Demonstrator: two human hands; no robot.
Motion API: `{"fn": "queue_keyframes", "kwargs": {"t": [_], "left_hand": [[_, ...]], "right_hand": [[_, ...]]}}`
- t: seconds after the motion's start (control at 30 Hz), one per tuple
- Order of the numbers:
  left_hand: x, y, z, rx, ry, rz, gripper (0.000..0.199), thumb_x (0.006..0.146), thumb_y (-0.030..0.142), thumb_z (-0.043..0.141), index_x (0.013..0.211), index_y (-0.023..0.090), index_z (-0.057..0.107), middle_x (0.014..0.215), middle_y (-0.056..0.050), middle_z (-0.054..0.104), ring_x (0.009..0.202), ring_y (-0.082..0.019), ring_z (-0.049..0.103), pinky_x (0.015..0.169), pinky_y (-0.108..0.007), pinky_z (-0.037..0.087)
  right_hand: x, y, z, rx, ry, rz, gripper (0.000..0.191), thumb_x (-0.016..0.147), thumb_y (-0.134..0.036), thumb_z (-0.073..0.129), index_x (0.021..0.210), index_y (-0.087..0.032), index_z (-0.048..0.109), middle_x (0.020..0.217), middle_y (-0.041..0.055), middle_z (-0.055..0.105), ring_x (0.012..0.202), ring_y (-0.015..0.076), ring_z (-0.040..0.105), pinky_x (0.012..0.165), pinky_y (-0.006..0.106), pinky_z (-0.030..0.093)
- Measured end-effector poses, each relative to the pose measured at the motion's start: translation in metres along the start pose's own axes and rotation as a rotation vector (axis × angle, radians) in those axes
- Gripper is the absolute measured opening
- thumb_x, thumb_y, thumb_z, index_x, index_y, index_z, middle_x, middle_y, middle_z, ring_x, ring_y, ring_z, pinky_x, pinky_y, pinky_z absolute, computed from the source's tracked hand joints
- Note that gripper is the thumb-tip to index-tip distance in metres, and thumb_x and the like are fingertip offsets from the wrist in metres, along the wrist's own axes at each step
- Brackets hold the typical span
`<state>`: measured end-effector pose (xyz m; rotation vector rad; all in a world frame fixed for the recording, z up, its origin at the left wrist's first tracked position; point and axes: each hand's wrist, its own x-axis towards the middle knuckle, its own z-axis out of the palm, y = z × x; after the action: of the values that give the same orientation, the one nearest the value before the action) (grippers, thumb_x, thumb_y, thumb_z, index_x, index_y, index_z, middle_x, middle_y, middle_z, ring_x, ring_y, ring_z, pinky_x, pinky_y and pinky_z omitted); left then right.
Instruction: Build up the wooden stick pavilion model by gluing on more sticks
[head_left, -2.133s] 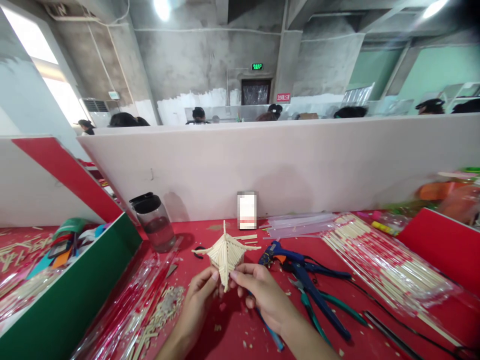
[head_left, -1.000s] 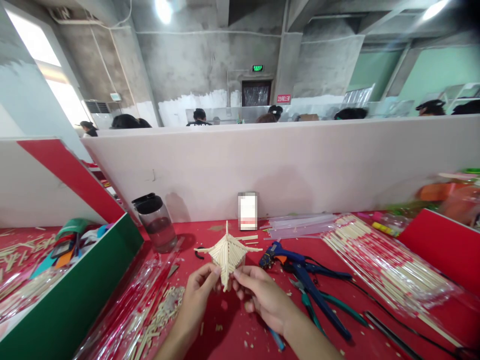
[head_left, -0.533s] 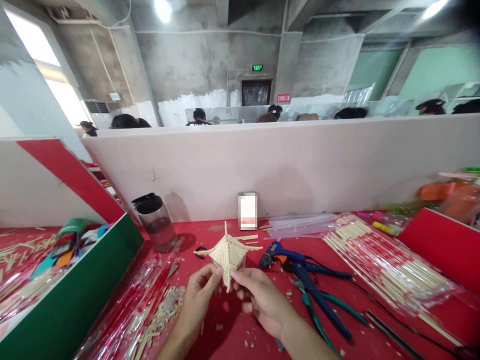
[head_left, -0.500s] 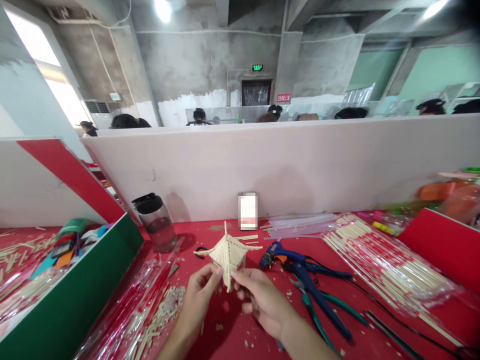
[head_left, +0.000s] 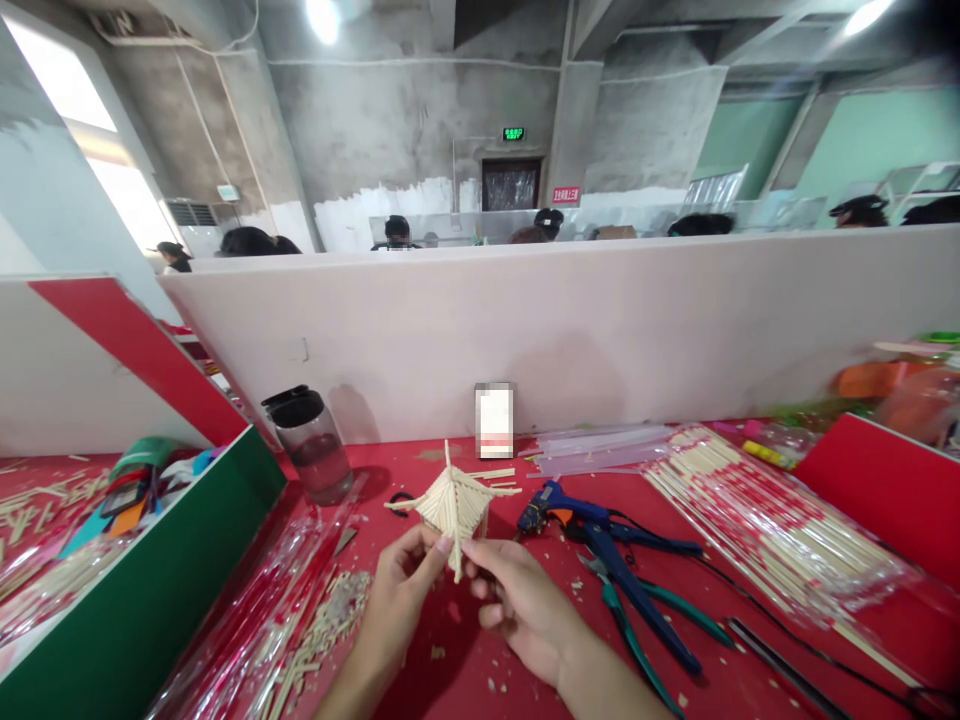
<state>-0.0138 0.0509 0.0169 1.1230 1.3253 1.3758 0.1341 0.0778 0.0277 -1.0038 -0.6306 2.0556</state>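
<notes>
A small pavilion-like roof model (head_left: 455,503) made of thin wooden sticks is held above the red table, its ridges running out to pointed corners. My left hand (head_left: 409,570) pinches its near left edge between thumb and fingers. On the near right edge, the thumb and index finger of my right hand (head_left: 517,595) grip the model, while the other fingers curl below. Most of the model's underside is hidden by the roof and my fingers. To the right lies a blue glue gun (head_left: 559,508), close to green-handled pliers (head_left: 626,625) and a blue-handled tool (head_left: 645,600).
A dark-lidded bottle (head_left: 309,450) stands at the back left, near a phone (head_left: 495,422) leaning on the white partition (head_left: 570,330). Bundled wooden sticks (head_left: 780,510) lie right. Stick scraps (head_left: 322,625) and plastic wrappers lie left, beside a green-sided box (head_left: 150,590). People sit beyond the partition.
The whole view has shifted very slightly. Both hands keep their hold on the stick model, which has barely moved or tilted.
</notes>
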Motion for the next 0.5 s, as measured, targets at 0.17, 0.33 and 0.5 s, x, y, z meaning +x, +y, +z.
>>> {"fn": "queue_keyframes", "kwargs": {"t": [0.17, 0.33, 0.5], "left_hand": [[0.0012, 0.0002, 0.0007, -0.015, 0.003, 0.008, 0.041, 0.078, 0.051, 0.076, 0.062, 0.017, 0.061, 0.058, 0.004, 0.054, 0.057, -0.013, 0.046, 0.058, -0.022, 0.037], [0.0027, 0.0003, 0.0011, -0.027, -0.015, 0.006, 0.041, 0.078, 0.052, 0.076, 0.062, 0.017, 0.060, 0.057, 0.004, 0.054, 0.057, -0.012, 0.045, 0.058, -0.022, 0.037], [0.0033, 0.0049, 0.0016, 0.015, 0.002, 0.024, 0.043, 0.077, 0.054, 0.076, 0.060, 0.018, 0.059, 0.056, 0.004, 0.053, 0.056, -0.013, 0.045, 0.058, -0.023, 0.037]], "right_hand": [[0.0011, 0.0013, -0.0002, 0.080, -0.010, 0.046, 0.048, 0.045, -0.039, 0.097, 0.069, -0.014, 0.064, 0.065, -0.0039, 0.056, 0.052, 0.0036, 0.042, 0.040, 0.013, 0.020], [0.0049, 0.0028, -0.0013, 0.047, -0.020, 0.011, 0.049, 0.047, -0.042, 0.096, 0.073, -0.014, 0.067, 0.067, -0.0029, 0.058, 0.054, 0.0042, 0.043, 0.040, 0.013, 0.022], [0.0071, 0.0019, -0.0030, 0.009, -0.007, -0.010, 0.045, 0.049, -0.039, 0.095, 0.070, -0.013, 0.066, 0.063, -0.0036, 0.055, 0.054, 0.0044, 0.042, 0.041, 0.013, 0.022]]}}
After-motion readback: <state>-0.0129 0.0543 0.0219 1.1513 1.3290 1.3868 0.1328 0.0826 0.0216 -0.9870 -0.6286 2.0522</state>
